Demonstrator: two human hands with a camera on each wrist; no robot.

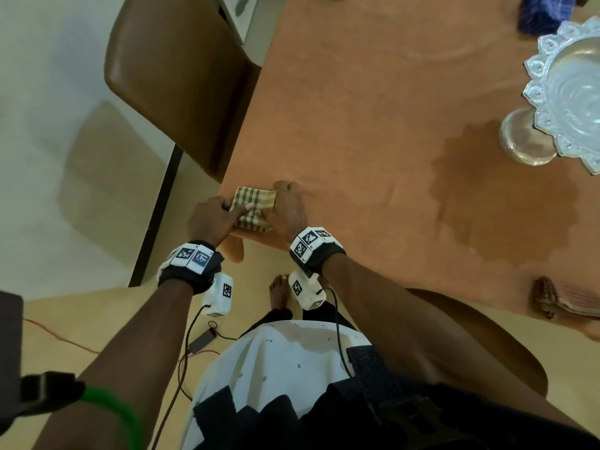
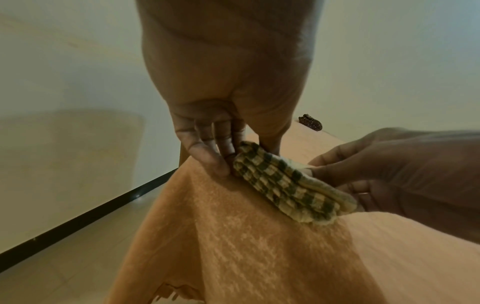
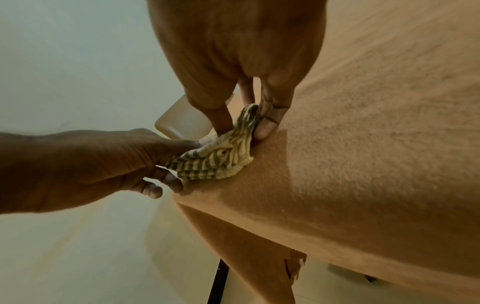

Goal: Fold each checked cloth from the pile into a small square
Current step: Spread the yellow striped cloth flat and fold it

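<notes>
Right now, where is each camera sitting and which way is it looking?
Head: on the person's head, looking down at the left hand and right hand on the checked cloth at the table corner; forearms, clothing and a bare foot show.
Left wrist: looks along the left hand's fingers at the cloth's layered edge.
Right wrist: looks along the right hand, which pinches the cloth.
Shared: both wrist views show the cloth and the opposite hand.
</notes>
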